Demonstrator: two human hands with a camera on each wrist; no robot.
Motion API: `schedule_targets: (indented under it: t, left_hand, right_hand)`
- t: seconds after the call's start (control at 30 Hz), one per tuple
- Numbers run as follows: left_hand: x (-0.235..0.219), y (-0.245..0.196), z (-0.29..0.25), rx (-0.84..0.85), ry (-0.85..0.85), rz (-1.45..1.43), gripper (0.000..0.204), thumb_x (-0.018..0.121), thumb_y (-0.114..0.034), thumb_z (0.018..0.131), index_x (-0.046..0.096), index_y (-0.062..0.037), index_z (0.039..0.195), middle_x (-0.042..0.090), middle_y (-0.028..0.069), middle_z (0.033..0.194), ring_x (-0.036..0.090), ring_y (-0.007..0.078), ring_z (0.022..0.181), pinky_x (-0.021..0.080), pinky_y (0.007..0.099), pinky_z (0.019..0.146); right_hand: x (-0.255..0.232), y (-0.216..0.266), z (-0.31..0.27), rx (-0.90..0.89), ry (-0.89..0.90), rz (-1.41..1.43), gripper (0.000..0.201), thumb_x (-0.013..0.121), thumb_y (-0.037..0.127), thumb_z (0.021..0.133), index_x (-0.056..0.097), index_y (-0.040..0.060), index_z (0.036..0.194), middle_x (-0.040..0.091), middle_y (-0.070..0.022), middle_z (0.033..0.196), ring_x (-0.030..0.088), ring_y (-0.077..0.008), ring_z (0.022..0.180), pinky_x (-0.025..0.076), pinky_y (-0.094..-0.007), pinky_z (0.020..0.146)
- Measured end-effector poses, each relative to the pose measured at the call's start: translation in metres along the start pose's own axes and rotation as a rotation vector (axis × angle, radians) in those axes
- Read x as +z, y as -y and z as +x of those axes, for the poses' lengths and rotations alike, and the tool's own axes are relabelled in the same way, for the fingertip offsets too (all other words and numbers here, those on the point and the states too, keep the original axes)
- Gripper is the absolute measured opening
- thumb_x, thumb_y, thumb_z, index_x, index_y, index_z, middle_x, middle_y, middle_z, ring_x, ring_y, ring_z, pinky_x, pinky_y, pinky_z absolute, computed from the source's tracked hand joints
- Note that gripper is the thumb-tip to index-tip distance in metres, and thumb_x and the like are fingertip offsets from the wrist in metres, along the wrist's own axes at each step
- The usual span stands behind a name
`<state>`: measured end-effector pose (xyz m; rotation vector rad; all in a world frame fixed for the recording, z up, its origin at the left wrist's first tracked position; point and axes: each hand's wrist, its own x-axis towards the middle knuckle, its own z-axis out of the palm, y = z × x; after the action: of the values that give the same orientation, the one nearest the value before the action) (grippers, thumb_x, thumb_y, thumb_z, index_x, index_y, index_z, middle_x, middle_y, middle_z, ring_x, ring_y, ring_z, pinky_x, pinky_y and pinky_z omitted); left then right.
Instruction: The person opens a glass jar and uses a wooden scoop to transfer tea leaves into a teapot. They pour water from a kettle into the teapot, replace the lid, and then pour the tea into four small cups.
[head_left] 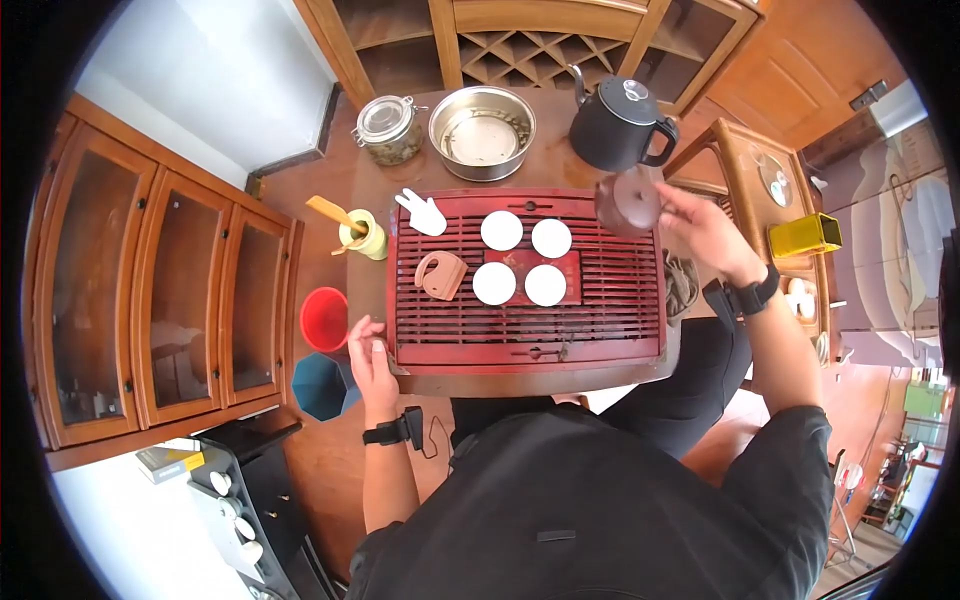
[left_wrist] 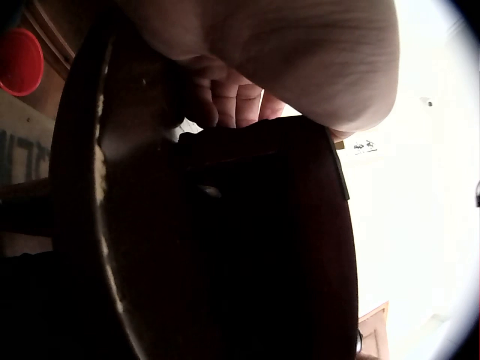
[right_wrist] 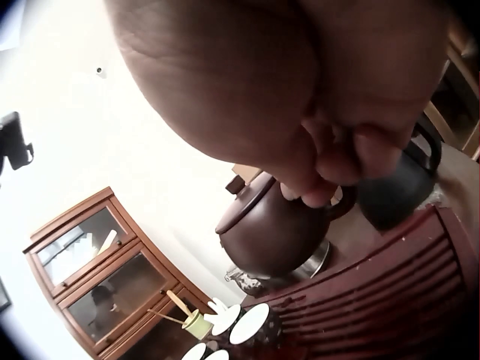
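Observation:
My right hand (head_left: 710,235) grips a dark brown clay teapot (head_left: 626,207) by its handle, over the right back corner of the red slatted tea tray (head_left: 450,354). In the right wrist view the teapot (right_wrist: 274,234) has its lid on and appears above the slats, fingers curled at the handle. Beside the tray's front left corner, my left hand (head_left: 372,368) rests with relaxed fingers and holds nothing. Several white-inside cups (head_left: 501,230) are grouped mid-tray. On the tray's left side lie a white hand-shaped ornament (head_left: 424,215) and a pinkish-brown clay piece with an arched opening (head_left: 440,275).
Behind the tray stand a glass clip jar (head_left: 388,130), a steel bowl (head_left: 482,133) and a black kettle (head_left: 622,125). Left of it is a pale green tool holder (head_left: 368,236). A red bin (head_left: 325,318) sits below the table's left edge. A crumpled cloth (head_left: 681,283) lies at right.

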<state>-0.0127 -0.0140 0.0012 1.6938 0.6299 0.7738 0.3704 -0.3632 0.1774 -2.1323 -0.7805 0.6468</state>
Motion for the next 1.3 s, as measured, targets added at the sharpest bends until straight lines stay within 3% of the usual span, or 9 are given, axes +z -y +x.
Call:
schedule_targets:
  t: [0.07, 0.1, 0.2, 0.33, 0.4, 0.43, 0.63, 1.3]
  left_hand:
    - [0.002, -0.003, 0.001, -0.011, -0.002, -0.003, 0.039, 0.044, -0.009, 0.103, 0.048, 0.0004, 0.14, 0.058, 0.0072, 0.119, 0.052, 0.0112, 0.094, 0.044, 0.0263, 0.088]
    - [0.003, -0.008, 0.001, -0.018, -0.004, 0.005, 0.039, 0.044, -0.009, 0.103, 0.048, 0.0005, 0.14, 0.058, 0.0074, 0.119, 0.052, 0.0114, 0.094, 0.045, 0.0266, 0.089]
    - [0.003, -0.011, 0.0, -0.042, -0.003, 0.002, 0.039, 0.045, -0.008, 0.102, 0.048, 0.0005, 0.141, 0.058, 0.008, 0.119, 0.053, 0.0127, 0.098, 0.045, 0.0281, 0.093]
    - [-0.003, -0.007, 0.003, -0.051, 0.015, 0.007, 0.041, 0.045, -0.004, 0.101, 0.047, 0.0001, 0.142, 0.058, 0.0083, 0.121, 0.055, 0.013, 0.1, 0.045, 0.0284, 0.093]
    - [0.001, -0.007, 0.0, -0.053, 0.011, -0.033, 0.041, 0.045, -0.004, 0.101, 0.047, 0.0005, 0.142, 0.058, 0.0086, 0.121, 0.055, 0.013, 0.1, 0.045, 0.0283, 0.093]
    - [0.003, -0.01, 0.0, -0.049, 0.004, -0.006, 0.04, 0.044, -0.011, 0.103, 0.046, 0.0016, 0.141, 0.057, 0.0082, 0.119, 0.053, 0.0128, 0.096, 0.044, 0.0274, 0.093]
    - [0.003, -0.013, 0.002, -0.05, 0.01, -0.004, 0.04, 0.045, -0.013, 0.103, 0.047, 0.002, 0.14, 0.057, 0.0083, 0.119, 0.053, 0.0129, 0.096, 0.044, 0.0276, 0.092]
    - [0.001, -0.01, 0.002, -0.07, 0.017, -0.046, 0.042, 0.048, -0.009, 0.1, 0.047, 0.0025, 0.14, 0.059, 0.0095, 0.12, 0.052, 0.0114, 0.091, 0.045, 0.0273, 0.088]
  right_hand:
    - [0.0, 0.009, 0.022, -0.105, -0.09, -0.111, 0.051, 0.06, 0.005, 0.099, 0.048, 0.0034, 0.149, 0.069, -0.0117, 0.127, 0.061, -0.0124, 0.113, 0.047, -0.0287, 0.101]
    - [0.002, 0.001, 0.038, -0.162, -0.106, 0.028, 0.051, 0.061, 0.01, 0.099, 0.049, 0.0058, 0.149, 0.07, -0.0132, 0.121, 0.063, -0.0132, 0.109, 0.048, -0.0289, 0.099]
    - [0.009, 0.015, 0.067, -0.038, -0.137, -0.113, 0.051, 0.062, 0.014, 0.099, 0.051, 0.0071, 0.148, 0.071, -0.0153, 0.117, 0.064, -0.0146, 0.104, 0.049, -0.0294, 0.096]
    - [0.031, -0.012, 0.111, -0.149, -0.186, -0.051, 0.05, 0.061, 0.015, 0.099, 0.052, 0.0053, 0.147, 0.072, -0.0176, 0.114, 0.066, -0.0189, 0.103, 0.049, -0.0322, 0.095]
    - [0.037, -0.013, 0.121, -0.091, -0.163, -0.085, 0.049, 0.061, 0.016, 0.098, 0.053, 0.0046, 0.145, 0.071, -0.0199, 0.119, 0.067, -0.0247, 0.108, 0.049, -0.0339, 0.097]
    - [0.041, -0.014, 0.124, -0.059, -0.145, -0.085, 0.049, 0.062, 0.016, 0.098, 0.053, 0.0044, 0.145, 0.07, -0.0206, 0.12, 0.067, -0.0263, 0.11, 0.049, -0.0344, 0.098]
    - [0.047, -0.023, 0.138, -0.008, -0.064, -0.182, 0.047, 0.062, 0.017, 0.097, 0.055, 0.0041, 0.142, 0.067, -0.0227, 0.128, 0.064, -0.0349, 0.12, 0.049, -0.0377, 0.101]
    - [0.047, -0.058, 0.151, -0.002, -0.024, -0.208, 0.045, 0.06, 0.016, 0.097, 0.057, 0.0065, 0.141, 0.065, -0.0222, 0.13, 0.062, -0.0371, 0.121, 0.048, -0.0405, 0.102]
